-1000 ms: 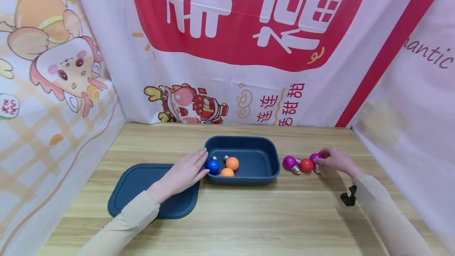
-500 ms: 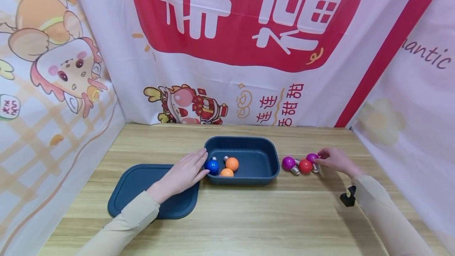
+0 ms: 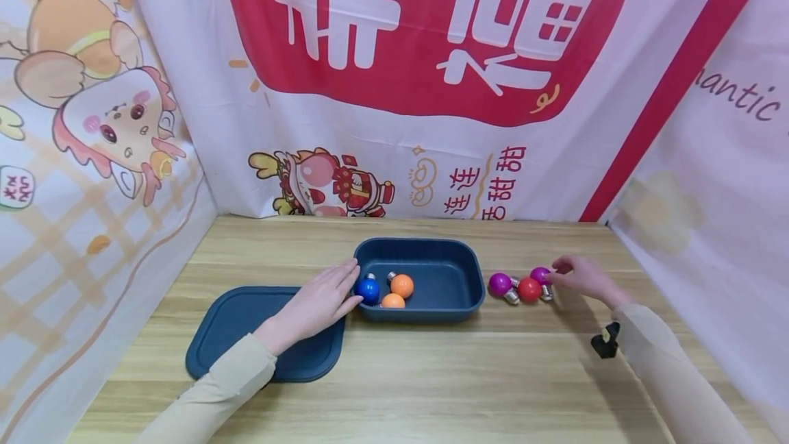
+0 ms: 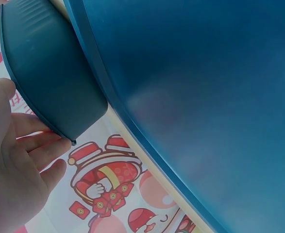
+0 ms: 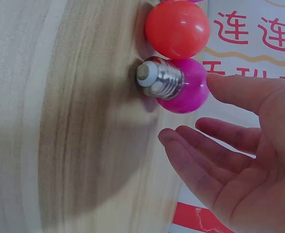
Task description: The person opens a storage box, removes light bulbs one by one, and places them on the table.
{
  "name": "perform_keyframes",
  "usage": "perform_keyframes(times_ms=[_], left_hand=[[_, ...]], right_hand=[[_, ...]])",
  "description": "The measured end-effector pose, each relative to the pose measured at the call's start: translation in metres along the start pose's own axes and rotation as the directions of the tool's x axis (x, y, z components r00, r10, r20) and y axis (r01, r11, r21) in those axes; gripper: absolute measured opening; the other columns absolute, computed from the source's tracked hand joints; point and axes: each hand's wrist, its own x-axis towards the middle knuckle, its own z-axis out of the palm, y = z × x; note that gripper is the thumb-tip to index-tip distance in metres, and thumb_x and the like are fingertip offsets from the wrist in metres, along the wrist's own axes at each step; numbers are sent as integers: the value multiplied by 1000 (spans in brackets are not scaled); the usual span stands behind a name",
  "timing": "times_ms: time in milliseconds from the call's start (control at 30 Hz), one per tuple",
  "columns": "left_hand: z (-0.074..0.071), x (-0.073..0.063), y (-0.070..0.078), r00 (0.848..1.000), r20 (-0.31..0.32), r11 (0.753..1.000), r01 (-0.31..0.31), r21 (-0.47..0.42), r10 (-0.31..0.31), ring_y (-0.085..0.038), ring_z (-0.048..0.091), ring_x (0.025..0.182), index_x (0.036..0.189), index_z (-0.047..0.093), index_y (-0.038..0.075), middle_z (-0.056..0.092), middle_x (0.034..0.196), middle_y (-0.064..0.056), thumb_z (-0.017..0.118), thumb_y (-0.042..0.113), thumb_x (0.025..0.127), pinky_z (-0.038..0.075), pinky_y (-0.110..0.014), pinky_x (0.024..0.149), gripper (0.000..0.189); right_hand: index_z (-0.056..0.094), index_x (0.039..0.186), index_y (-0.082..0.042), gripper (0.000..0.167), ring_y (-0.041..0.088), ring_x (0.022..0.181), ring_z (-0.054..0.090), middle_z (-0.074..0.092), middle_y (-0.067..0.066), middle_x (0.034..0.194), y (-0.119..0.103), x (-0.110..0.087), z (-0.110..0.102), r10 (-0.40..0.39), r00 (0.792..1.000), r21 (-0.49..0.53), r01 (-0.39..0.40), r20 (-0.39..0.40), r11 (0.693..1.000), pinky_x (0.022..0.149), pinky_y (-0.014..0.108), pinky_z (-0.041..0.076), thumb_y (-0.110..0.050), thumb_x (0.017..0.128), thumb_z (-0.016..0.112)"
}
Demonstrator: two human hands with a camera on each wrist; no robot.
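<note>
My left hand (image 3: pixel 317 297) lies with straight fingers against the left rim of a dark blue box (image 3: pixel 446 286); in the left wrist view its fingertips (image 4: pixel 59 145) meet the rim. Inside the box are a blue light bulb (image 3: pixel 368 289) and two orange light bulbs (image 3: pixel 403 286). Right of the box, a purple bulb (image 3: pixel 500 284), a red bulb (image 3: pixel 529 289) and a second purple bulb (image 5: pixel 193 90) lie close together on the table. My right hand (image 3: pixel 585 279) touches that second purple bulb with one fingertip, its other fingers loosely extended beside it.
A dark blue lid (image 3: pixel 246 321) lies flat left of the box, partly under my left forearm. The wooden table (image 3: pixel 431 382) is bounded by printed cloth walls (image 3: pixel 394 122) at the back and both sides. A black clip (image 3: pixel 606 341) sits on my right sleeve.
The right-hand purple bulb has shifted slightly left toward the red bulb, with my right fingertips following it. My left hand and the bulbs in the box stay as they were.
</note>
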Motion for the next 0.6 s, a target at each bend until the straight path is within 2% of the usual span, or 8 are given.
perform_keyframes(times_ms=[233, 600], left_hand=[[0, -1, 0, 1000, -7, 1000, -9, 3, 9, -31, 43, 144, 148, 44, 2, 41, 157, -16, 52, 45, 101, 38, -50, 118, 64], [1, -1, -1, 1000, -16, 1000, -11, -3, 11, -31, 45, 143, 148, 45, 1, 41, 157, -16, 53, 44, 101, 39, -49, 117, 64]], right_hand=[[61, 116, 14, 46, 44, 100, 66, 68, 31, 107, -6, 2, -10, -32, 999, 3, 32, -37, 999, 86, 55, 55, -25, 94, 66], [64, 118, 7, 47, 39, 100, 70, 69, 27, 112, -38, 6, -22, -62, 996, -21, 60, -63, 998, 87, 51, 58, -33, 93, 67]])
